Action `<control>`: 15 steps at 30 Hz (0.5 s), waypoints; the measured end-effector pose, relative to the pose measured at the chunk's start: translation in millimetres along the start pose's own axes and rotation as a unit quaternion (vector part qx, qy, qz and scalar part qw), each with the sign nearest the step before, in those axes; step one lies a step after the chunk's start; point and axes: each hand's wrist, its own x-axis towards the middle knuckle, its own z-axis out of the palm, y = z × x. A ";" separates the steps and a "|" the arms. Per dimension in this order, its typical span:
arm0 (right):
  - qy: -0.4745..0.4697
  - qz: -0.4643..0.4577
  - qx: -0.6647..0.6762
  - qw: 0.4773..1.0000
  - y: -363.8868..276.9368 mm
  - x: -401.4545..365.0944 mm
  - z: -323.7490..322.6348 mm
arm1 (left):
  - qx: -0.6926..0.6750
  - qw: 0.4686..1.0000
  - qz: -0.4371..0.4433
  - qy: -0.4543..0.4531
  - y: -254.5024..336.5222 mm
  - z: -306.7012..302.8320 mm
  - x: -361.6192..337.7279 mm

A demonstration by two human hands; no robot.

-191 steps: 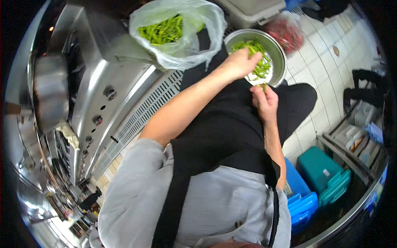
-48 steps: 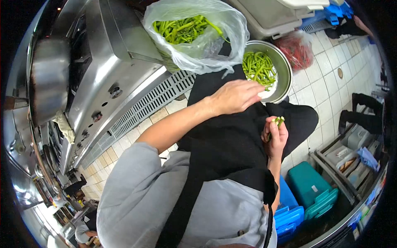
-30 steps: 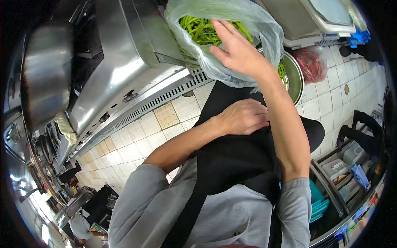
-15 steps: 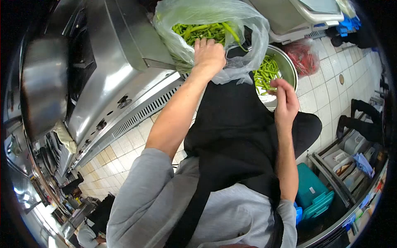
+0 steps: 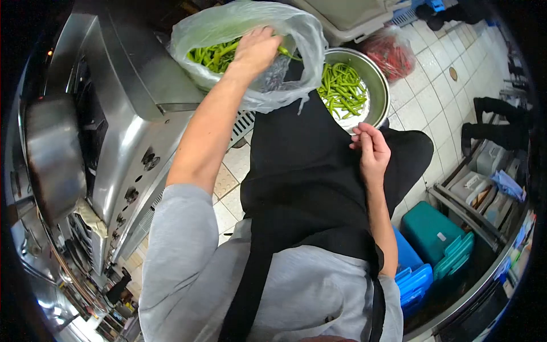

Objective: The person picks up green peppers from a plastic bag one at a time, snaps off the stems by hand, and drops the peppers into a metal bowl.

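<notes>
A clear plastic bag [image 5: 307,34] full of long green chili peppers [image 5: 213,56] stands open in front of me. My left hand [image 5: 256,50] is inside its mouth, fingers curled down over one green chili pepper [image 5: 289,53] whose end sticks out to the right; the fingertips are partly hidden. To the right, a round metal bowl [image 5: 380,94] holds more green chili peppers [image 5: 342,85]. My right hand [image 5: 373,153] hovers just this side of the bowl's rim, above my black apron, thumb against bent fingers; what they pinch, if anything, is not visible.
Close on the left is a stainless steel cooking range [image 5: 128,137]. Beyond the bowl lie a bag of red peppers [image 5: 390,54] and a grey bin [image 5: 347,17] on the tiled floor. Lower right are green [image 5: 433,233] and blue [image 5: 411,279] containers. Another person's dark-clad legs [image 5: 496,122] show at right.
My left hand has moved up and right within the bag, onto the pepper sticking out. My right hand has drawn back from over the bowl toward my lap. The camera view has shifted.
</notes>
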 end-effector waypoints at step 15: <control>-0.167 -0.004 -0.044 0.985 -16.6 -12.2 5.2 | -0.025 0.963 -0.184 -0.193 106.6 -176.1 -131.4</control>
